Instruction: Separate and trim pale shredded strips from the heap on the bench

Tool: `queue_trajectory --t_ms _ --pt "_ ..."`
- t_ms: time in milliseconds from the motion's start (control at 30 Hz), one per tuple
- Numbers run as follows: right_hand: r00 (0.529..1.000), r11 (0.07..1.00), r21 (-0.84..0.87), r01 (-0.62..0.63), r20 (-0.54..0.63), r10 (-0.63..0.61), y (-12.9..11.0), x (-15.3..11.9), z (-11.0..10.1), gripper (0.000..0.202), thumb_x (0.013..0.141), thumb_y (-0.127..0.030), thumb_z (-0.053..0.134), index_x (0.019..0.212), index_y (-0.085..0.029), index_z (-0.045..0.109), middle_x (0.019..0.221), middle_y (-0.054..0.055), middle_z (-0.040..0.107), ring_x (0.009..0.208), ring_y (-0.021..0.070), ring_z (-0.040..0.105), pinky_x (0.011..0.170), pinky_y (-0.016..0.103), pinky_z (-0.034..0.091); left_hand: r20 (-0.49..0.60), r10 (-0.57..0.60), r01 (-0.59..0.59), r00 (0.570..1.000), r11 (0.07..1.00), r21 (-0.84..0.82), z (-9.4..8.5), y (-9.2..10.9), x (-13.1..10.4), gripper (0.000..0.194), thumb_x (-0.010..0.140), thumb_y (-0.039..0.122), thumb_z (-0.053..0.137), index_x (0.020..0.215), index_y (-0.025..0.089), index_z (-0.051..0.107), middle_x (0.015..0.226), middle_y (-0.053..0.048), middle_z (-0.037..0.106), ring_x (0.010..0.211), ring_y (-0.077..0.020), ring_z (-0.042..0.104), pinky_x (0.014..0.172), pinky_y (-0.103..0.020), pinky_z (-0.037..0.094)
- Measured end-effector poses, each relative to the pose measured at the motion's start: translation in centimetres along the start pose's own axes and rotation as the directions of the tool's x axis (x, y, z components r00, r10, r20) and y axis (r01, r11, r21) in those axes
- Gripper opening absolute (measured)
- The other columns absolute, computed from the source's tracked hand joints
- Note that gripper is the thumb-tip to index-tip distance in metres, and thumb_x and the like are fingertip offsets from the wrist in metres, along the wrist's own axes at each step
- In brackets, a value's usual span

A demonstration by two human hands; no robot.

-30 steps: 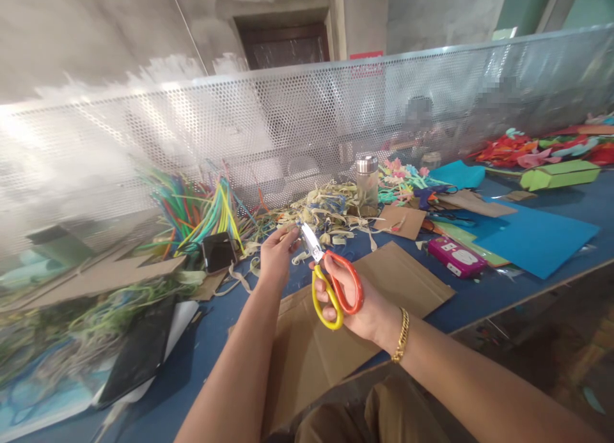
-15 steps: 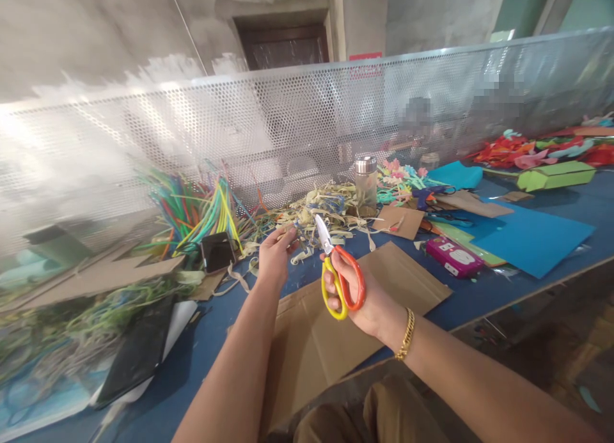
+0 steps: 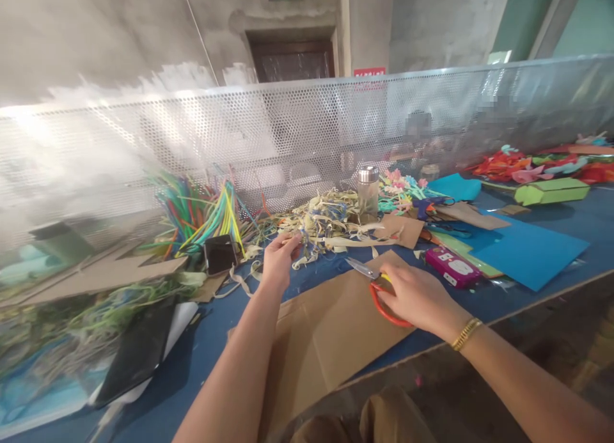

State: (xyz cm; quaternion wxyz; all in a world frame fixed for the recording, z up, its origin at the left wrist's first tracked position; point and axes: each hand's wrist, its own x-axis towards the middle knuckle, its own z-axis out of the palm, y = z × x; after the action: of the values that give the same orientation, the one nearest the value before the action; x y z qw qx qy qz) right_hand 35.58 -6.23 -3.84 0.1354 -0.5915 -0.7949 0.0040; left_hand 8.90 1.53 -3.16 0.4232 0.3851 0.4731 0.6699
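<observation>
My right hand (image 3: 415,296) grips a pair of scissors (image 3: 362,268) with red-orange and yellow handles. The blades look closed and point left above the cardboard's far edge. My left hand (image 3: 279,261) is pinched at the front of a tangled pile of pale strips (image 3: 319,216) with blue bits among them. What lies between its fingertips is too small to make out. A long pale strip (image 3: 357,242) stretches rightward along the pile's front. Beneath both arms lies a brown cardboard sheet (image 3: 330,328) on the blue table (image 3: 211,331).
A lidded bottle (image 3: 368,190) stands behind the pile. Colourful stems (image 3: 196,216) and a dark phone (image 3: 220,254) are to the left, with a black tablet-like slab (image 3: 139,353) nearer. Rightward are a purple case (image 3: 453,266) and blue sheets (image 3: 537,248). A perforated metal screen (image 3: 206,136) runs behind.
My right hand has moved right and turned over, swinging the scissors from pointing up to pointing left. My left hand stays pinched near the pile. The view has tipped slightly upward.
</observation>
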Motion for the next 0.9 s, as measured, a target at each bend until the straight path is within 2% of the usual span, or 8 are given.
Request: queue_trajectory --t_ms 133,267,333,433,533,633,767,900 --pt "0.999 0.994 -0.098 0.047 0.003 -0.047 0.1 0.0 1.1 0.03 0.084 -0.031 0.052 0.108 -0.016 0.063 0.094 0.014 0.067 0.091 0.0267 0.061 0.075 0.034 0.042 -0.042 0.037 -0.038 0.998 0.999 -0.021 -0.1 0.0 0.1 0.036 0.048 0.039 0.085 0.069 0.017 0.065 0.063 0.001 0.058 0.06 -0.011 0.055 0.054 -0.022 0.042" --pt "0.993 0.989 -0.099 0.114 -0.025 -0.117 -0.5 0.5 0.5 0.023 0.082 -0.031 0.055 0.089 -0.015 0.071 0.098 0.019 0.064 0.098 0.0318 0.056 0.082 0.04 0.041 -0.051 0.017 -0.02 0.999 0.997 -0.077 -0.1 0.1 0.1 0.038 0.046 0.037 0.086 0.07 0.017 0.064 0.064 0.002 0.058 0.059 -0.01 0.054 0.054 -0.021 0.042" --pt "0.987 0.989 -0.031 0.143 -0.07 -0.144 -1.3 1.2 -0.3 0.023 0.082 -0.032 0.057 0.085 -0.015 0.072 0.098 0.019 0.065 0.1 0.0328 0.055 0.083 0.042 0.041 -0.025 0.011 -0.013 1.0 0.995 -0.095 0.0 0.1 0.0 0.037 0.047 0.037 0.086 0.069 0.016 0.063 0.063 0.002 0.057 0.058 -0.009 0.053 0.055 -0.021 0.042" --pt "0.96 0.942 0.229 0.245 -0.196 -0.202 -3.0 3.5 -1.0 0.025 0.086 -0.034 0.055 0.099 -0.019 0.07 0.101 0.014 0.067 0.101 0.0279 0.056 0.09 0.042 0.04 0.019 0.002 0.001 1.0 0.992 -0.126 0.0 0.1 -0.1 0.035 0.05 0.036 0.085 0.07 0.016 0.064 0.063 0.002 0.057 0.059 -0.008 0.053 0.056 -0.019 0.042" --pt "0.957 0.774 0.58 0.254 -0.267 -0.113 -5.2 7.5 -0.2 0.029 0.086 -0.038 0.057 0.108 -0.023 0.067 0.1 0.009 0.068 0.094 0.0226 0.06 0.088 0.039 0.043 0.05 -0.017 0.024 0.999 0.988 -0.149 -0.1 0.1 -0.1 0.035 0.051 0.036 0.085 0.072 0.016 0.065 0.063 0.002 0.057 0.058 -0.008 0.053 0.056 -0.019 0.042" --pt "0.977 0.509 0.839 0.194 -0.212 -0.023 -7.2 11.8 1.7 0.034 0.077 -0.044 0.066 0.103 -0.022 0.067 0.1 0.008 0.068 0.09 0.0193 0.062 0.084 0.036 0.045 0.059 -0.011 0.02 0.998 0.989 -0.149 -0.3 0.2 0.0 0.036 0.05 0.037 0.085 0.07 0.016 0.064 0.063 0.002 0.057 0.056 -0.0077 0.052 0.055 -0.02 0.042" --pt "0.997 0.266 0.961 0.073 -0.079 0.012 -8.8 15.0 3.7 0.036 0.067 -0.044 0.074 0.091 -0.019 0.068 0.094 0.006 0.068 0.087 0.0177 0.061 0.083 0.032 0.045 0.051 0.0 0.009 0.999 0.985 -0.173 -0.5 0.2 0.3 0.035 0.05 0.036 0.086 0.07 0.016 0.065 0.062 0.003 0.056 0.057 -0.008 0.053 0.056 -0.02 0.043" --pt "0.998 0.103 0.994 0.029 -0.023 -0.058 -9.1 15.4 3.9 0.032 0.066 -0.043 0.073 0.084 -0.017 0.069 0.081 0.002 0.066 0.078 0.014 0.057 0.076 0.028 0.043 0.078 -0.012 0.024 0.997 0.987 -0.158 -0.3 0.0 0.3 0.034 0.05 0.034 0.086 0.068 0.015 0.065 0.061 0.003 0.056 0.057 -0.0073 0.052 0.056 -0.02 0.043"
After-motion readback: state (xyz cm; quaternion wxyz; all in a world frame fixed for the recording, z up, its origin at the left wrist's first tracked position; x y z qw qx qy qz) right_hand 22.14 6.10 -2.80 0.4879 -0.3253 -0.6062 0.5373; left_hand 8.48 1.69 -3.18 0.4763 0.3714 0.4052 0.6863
